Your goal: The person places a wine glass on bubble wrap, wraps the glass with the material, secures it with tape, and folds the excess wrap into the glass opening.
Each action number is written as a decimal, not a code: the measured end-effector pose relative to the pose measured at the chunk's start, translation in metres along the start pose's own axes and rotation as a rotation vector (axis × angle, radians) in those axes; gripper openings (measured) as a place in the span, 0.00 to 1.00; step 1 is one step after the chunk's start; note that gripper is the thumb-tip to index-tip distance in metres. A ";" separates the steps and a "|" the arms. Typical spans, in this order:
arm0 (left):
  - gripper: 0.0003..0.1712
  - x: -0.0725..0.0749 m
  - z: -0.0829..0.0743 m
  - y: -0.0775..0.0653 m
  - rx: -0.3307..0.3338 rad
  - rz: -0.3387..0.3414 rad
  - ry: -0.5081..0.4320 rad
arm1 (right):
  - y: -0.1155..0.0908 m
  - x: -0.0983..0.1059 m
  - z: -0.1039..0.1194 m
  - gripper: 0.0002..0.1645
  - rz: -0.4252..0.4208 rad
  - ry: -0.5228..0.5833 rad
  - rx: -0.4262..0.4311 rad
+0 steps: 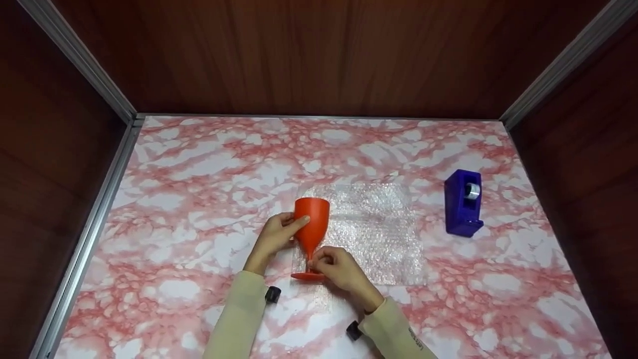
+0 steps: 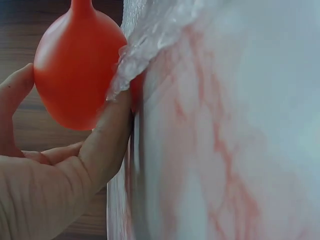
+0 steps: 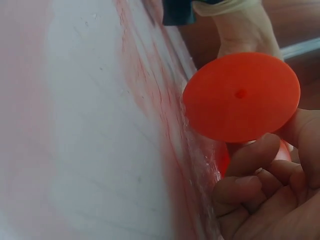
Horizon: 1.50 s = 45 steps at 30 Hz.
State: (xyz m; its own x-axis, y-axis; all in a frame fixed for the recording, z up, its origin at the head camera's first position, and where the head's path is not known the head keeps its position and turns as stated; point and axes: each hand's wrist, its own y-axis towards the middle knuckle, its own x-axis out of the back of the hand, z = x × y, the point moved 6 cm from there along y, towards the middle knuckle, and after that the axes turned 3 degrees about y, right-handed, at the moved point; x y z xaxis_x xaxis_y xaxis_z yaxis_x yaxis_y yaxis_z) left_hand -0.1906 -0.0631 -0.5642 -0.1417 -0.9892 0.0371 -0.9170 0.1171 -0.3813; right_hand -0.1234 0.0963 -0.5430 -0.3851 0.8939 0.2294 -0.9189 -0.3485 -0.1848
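Room on table (image 1: pixel 174 199) L of L hand (image 1: pixel 275 234); gap btwn wrap (image 1: pixel 374 234) & tape disp (image 1: pixel 454 209); tape disp blocks R; wall (image 1: pixel 319 55) bars back

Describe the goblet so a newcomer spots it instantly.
On the pink-and-white marbled table, find the clear bubble wrap. Over its left side, the left hand grips the goblet by its bowl. Orange-red colour and a stem distinguish it from the see-through wrap and purple tape dispenser.

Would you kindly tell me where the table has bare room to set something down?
Bare tabletop lies left of the left hand, between the bubble wrap and the back wall, and on the near side of the tape dispenser. The wrap's left part is crowded: that hand and the right hand hold the orange goblet there.
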 end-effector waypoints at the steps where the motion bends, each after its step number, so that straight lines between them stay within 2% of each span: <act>1: 0.37 0.000 0.000 0.000 0.000 0.002 0.003 | 0.002 0.001 -0.006 0.06 -0.001 0.003 -0.004; 4: 0.36 -0.002 0.000 0.000 0.002 0.009 0.008 | 0.008 0.003 -0.024 0.09 -0.001 0.014 -0.016; 9: 0.36 -0.004 0.001 0.000 0.006 0.018 -0.029 | 0.007 0.004 -0.024 0.16 -0.012 -0.001 -0.004; 13: 0.37 -0.006 0.000 0.000 0.003 0.022 -0.020 | 0.004 0.009 -0.022 0.28 -0.062 -0.076 0.019; 15: 0.37 -0.006 -0.001 0.000 0.003 0.024 -0.016 | 0.004 0.013 -0.019 0.36 -0.103 -0.114 0.050; 19: 0.36 -0.007 -0.001 0.001 0.006 0.019 -0.017 | 0.004 0.020 -0.007 0.47 -0.178 -0.171 0.171; 24: 0.36 -0.007 -0.003 -0.001 -0.003 0.014 0.007 | 0.003 0.024 0.007 0.46 -0.190 -0.320 0.327; 28: 0.36 -0.007 -0.003 0.000 -0.003 0.017 0.010 | 0.003 0.023 0.008 0.47 -0.145 -0.410 0.347; 33: 0.37 -0.004 -0.003 0.000 -0.005 0.005 0.014 | 0.005 0.023 0.006 0.48 -0.080 -0.392 0.301; 36: 0.38 -0.003 -0.006 -0.001 -0.018 -0.008 0.052 | 0.006 0.023 0.006 0.48 -0.061 -0.385 0.297; 45: 0.39 0.002 -0.017 -0.004 -0.103 -0.084 0.298 | 0.008 0.021 0.007 0.47 -0.035 -0.352 0.347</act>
State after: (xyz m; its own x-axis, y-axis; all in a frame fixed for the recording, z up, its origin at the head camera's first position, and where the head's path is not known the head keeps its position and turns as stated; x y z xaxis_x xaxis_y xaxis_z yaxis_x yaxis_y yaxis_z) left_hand -0.1938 -0.0635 -0.5469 -0.1529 -0.9283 0.3388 -0.9609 0.0596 -0.2705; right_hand -0.1391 0.1103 -0.5329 -0.3035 0.7780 0.5500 -0.8832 -0.4463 0.1440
